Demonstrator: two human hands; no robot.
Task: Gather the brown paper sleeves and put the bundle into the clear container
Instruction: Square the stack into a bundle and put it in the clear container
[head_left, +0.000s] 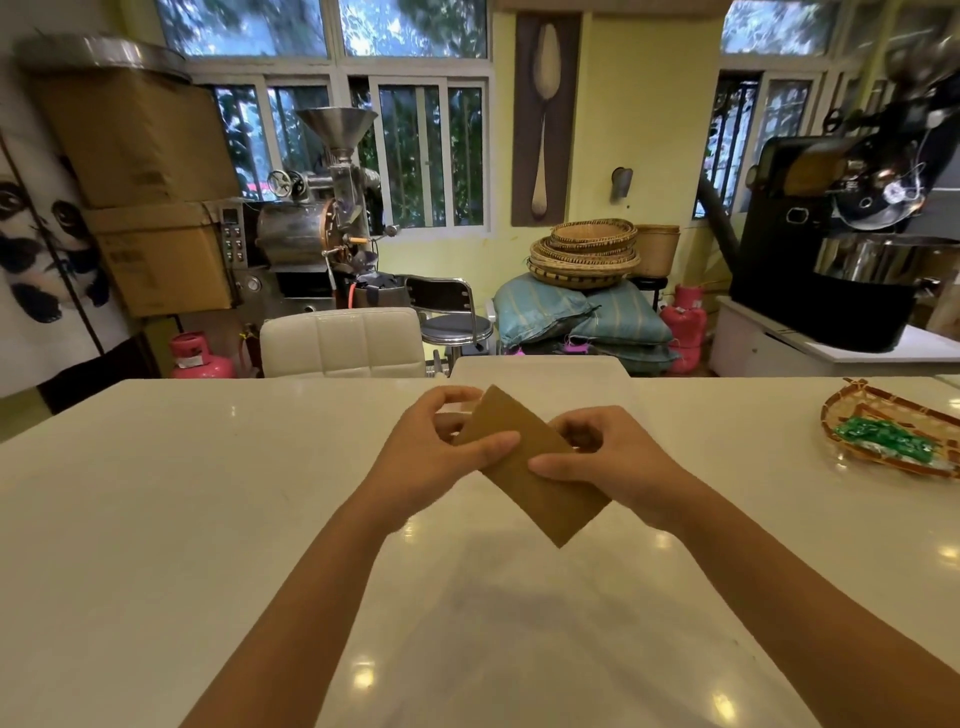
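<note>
A flat bundle of brown paper sleeves (535, 467) is held tilted above the middle of the white table (208, 519), its lower corner pointing toward me. My left hand (431, 462) grips its upper left edge, thumb on top and fingers curled behind. My right hand (608, 462) pinches its right side, thumb lying across the front face. How many sleeves are in the bundle cannot be told. No clear container is in view.
A woven tray (893, 441) with green wrapped items sits at the table's right edge. A white chair (343, 343) stands behind the far edge. Roasting machines, cardboard boxes, stacked baskets and sacks fill the room beyond.
</note>
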